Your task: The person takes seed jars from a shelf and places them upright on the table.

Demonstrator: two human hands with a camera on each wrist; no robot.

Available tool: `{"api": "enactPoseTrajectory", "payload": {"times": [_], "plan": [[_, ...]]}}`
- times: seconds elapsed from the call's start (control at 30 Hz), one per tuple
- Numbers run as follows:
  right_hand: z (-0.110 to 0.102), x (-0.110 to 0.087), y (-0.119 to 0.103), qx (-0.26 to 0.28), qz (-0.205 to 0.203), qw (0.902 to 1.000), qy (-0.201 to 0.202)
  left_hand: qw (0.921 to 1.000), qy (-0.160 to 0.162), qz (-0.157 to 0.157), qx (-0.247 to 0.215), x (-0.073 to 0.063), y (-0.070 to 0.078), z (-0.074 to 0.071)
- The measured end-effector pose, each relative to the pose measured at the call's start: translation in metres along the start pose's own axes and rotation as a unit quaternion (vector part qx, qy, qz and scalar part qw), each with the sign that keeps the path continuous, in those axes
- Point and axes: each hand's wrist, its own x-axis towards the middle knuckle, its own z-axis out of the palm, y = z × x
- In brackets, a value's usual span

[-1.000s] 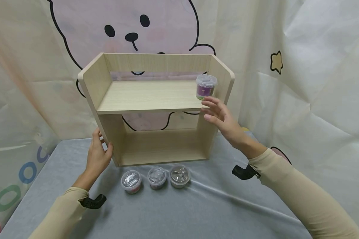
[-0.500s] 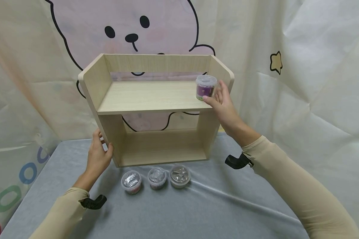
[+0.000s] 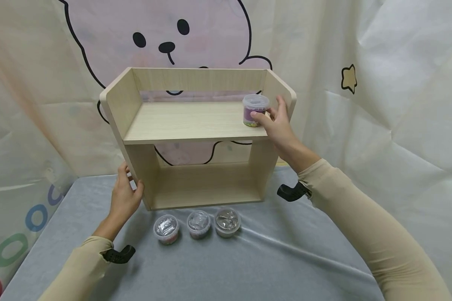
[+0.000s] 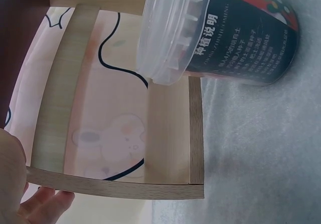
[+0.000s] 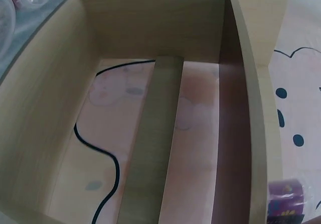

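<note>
A small two-tier wooden shelf (image 3: 188, 121) stands on the cloth-covered table. My left hand (image 3: 123, 198) grips the lower edge of its left side panel; in the left wrist view, fingertips (image 4: 47, 204) reach round the panel's outer face. On the upper tier, near the right end, sits a clear-lidded plastic cup (image 3: 255, 102) with a purple label. The thumb of my right hand (image 3: 285, 131) lies across the cup's front while the other fingers are at its right side, partly hidden. In the right wrist view the purple-labelled cup (image 5: 286, 199) shows beyond the shelf board.
Three more lidded cups stand in a row before the shelf: a left one (image 3: 166, 228), a middle one (image 3: 199, 224) and a right one (image 3: 227, 221). One cup (image 4: 246, 38) looms large in the left wrist view. A printed curtain (image 3: 391, 104) hangs behind.
My right hand has risen from the upper tier's front edge to the purple-labelled cup and taken hold of it. The cup has shifted slightly left. My left hand stays on the shelf.
</note>
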Motion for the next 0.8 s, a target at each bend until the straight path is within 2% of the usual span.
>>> {"api": "enactPoseTrajectory", "payload": {"times": [0.2, 0.43, 0.8], "plan": [[0.000, 0.016, -0.002, -0.021, 0.010, 0.9997, -0.005, 1.0000, 0.000, -0.003, 0.006, 0.000, 0.001, -0.001], [0.000, 0.035, -0.005, 0.007, 0.040, 0.9989, -0.023, 0.9999, 0.007, -0.004, 0.009, 0.000, 0.001, 0.000], [0.001, 0.035, -0.004, 0.023, 0.035, 0.9989, -0.020, 0.9999, 0.000, -0.004, 0.010, -0.001, 0.002, 0.000]]}}
